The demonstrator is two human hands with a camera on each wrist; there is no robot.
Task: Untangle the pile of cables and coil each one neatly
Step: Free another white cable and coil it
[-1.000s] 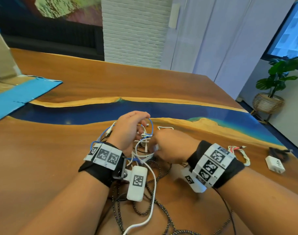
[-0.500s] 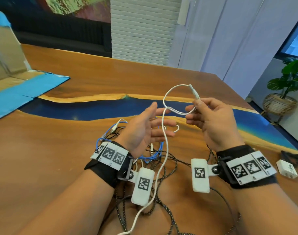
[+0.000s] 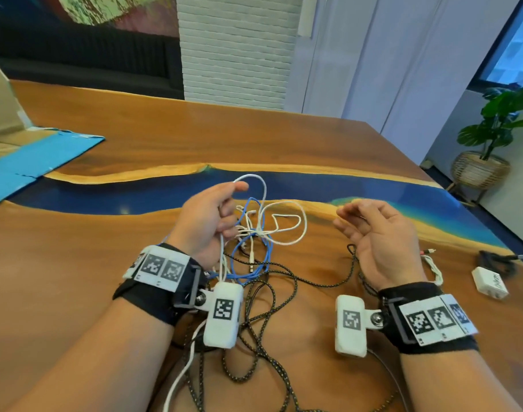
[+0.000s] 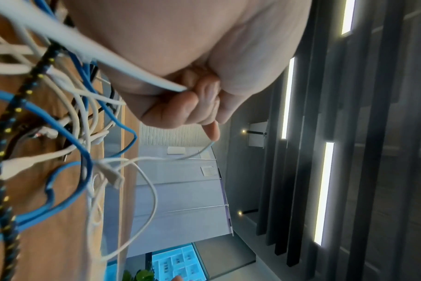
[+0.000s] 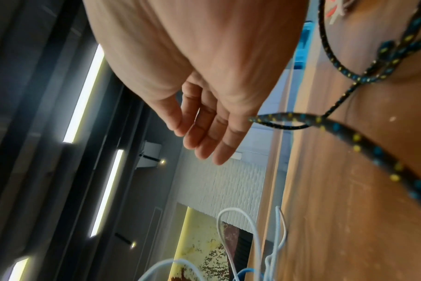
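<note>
White cable (image 3: 264, 203) pinched in left hand (image 3: 205, 221); right hand (image 3: 379, 233) loosely open, holding nothing, beside it.

Head view downward; wrist views close along hands (image 3: 205, 221).

Daylight is bright and even in the head view, with soft glare on the glossy surface (image 3: 254, 135) toward its far edge. Straight lines bow at the frame edges. Both wrist views are blurred close up, with ceiling strip lights (image 4: 323, 192) blooming.
</note>
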